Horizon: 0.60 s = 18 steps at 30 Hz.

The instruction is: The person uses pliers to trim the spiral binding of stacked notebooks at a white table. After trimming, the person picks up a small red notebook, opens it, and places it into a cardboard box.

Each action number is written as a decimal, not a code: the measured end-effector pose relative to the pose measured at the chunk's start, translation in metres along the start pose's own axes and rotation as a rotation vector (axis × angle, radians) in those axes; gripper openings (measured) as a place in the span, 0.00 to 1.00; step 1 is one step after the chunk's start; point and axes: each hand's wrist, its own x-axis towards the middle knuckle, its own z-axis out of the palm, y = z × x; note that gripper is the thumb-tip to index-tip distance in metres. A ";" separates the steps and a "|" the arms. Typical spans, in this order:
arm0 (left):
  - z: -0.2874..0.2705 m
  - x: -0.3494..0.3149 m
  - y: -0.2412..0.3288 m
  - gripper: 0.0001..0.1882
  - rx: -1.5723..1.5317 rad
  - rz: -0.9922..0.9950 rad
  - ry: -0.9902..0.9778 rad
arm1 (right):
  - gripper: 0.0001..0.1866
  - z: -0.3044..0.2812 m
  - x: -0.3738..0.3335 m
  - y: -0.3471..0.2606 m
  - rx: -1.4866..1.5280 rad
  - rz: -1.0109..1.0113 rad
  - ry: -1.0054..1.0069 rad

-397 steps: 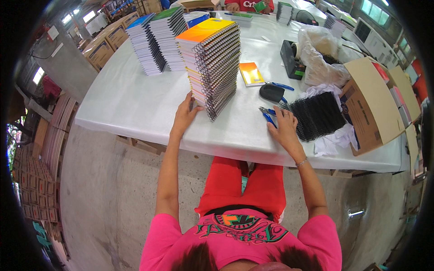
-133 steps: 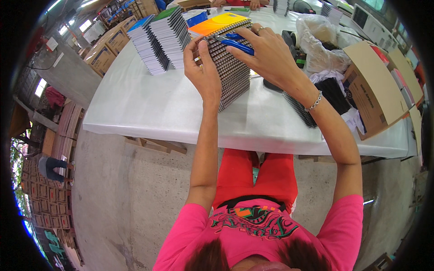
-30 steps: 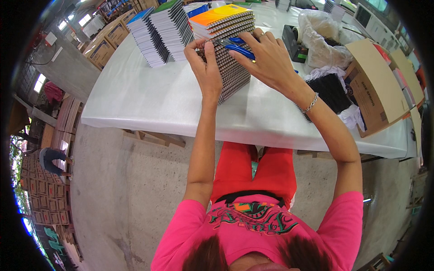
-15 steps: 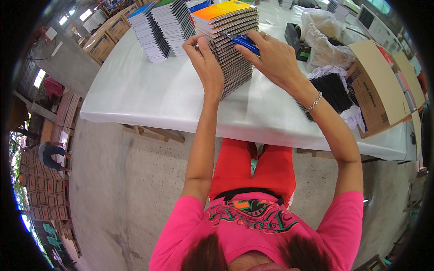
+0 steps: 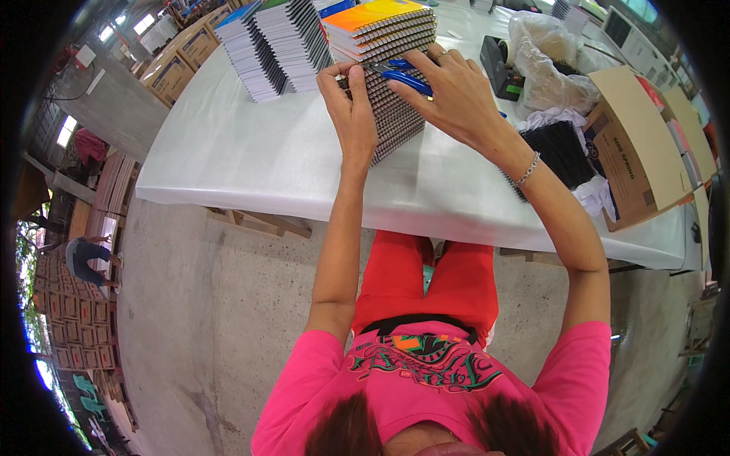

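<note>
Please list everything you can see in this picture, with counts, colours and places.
Orange-topped notebook stack: one, at the hands
Cutters: one, blue-handled, in right hand
Blue-topped notebook stack: one, table's left
Green-topped notebook stack: one, beside it
Black coils: one bundle, table's right
Plastic bag: one, translucent, behind coils
Open carton: one, brown, table's right end
Table: one, whitish, centre
Stacked cartons: many, brown, far left
Co-worker: one, blue-grey clothing, far left
Small, blurred background items: not countable
Left hand: one, at stack's coil edge
Right hand: one, fingers around cutters
</note>
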 end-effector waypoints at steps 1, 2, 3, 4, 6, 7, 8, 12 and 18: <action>0.001 0.000 -0.001 0.18 -0.007 -0.010 0.001 | 0.27 0.003 0.002 0.002 -0.011 -0.027 0.041; 0.002 0.001 -0.002 0.17 -0.013 -0.020 0.001 | 0.26 0.004 0.003 0.004 -0.021 -0.054 0.081; 0.000 0.001 -0.002 0.17 -0.015 -0.033 0.004 | 0.25 0.000 0.004 0.000 0.021 0.008 -0.025; -0.001 0.000 -0.002 0.17 -0.007 -0.027 0.010 | 0.25 -0.006 0.006 -0.005 0.064 0.070 -0.131; 0.000 -0.002 0.001 0.16 0.004 -0.012 0.020 | 0.23 -0.008 0.006 -0.007 0.109 0.133 -0.233; 0.002 -0.002 0.001 0.17 0.014 -0.004 0.022 | 0.22 -0.005 0.003 -0.005 0.113 0.133 -0.228; 0.004 -0.002 0.001 0.18 0.024 0.004 0.024 | 0.21 -0.004 0.002 -0.004 0.118 0.134 -0.223; 0.001 -0.003 -0.001 0.20 -0.049 -0.093 0.044 | 0.23 -0.009 -0.007 -0.008 0.124 0.112 -0.095; 0.005 -0.004 0.004 0.23 -0.102 -0.038 0.153 | 0.27 -0.004 -0.015 -0.002 -0.012 0.029 0.018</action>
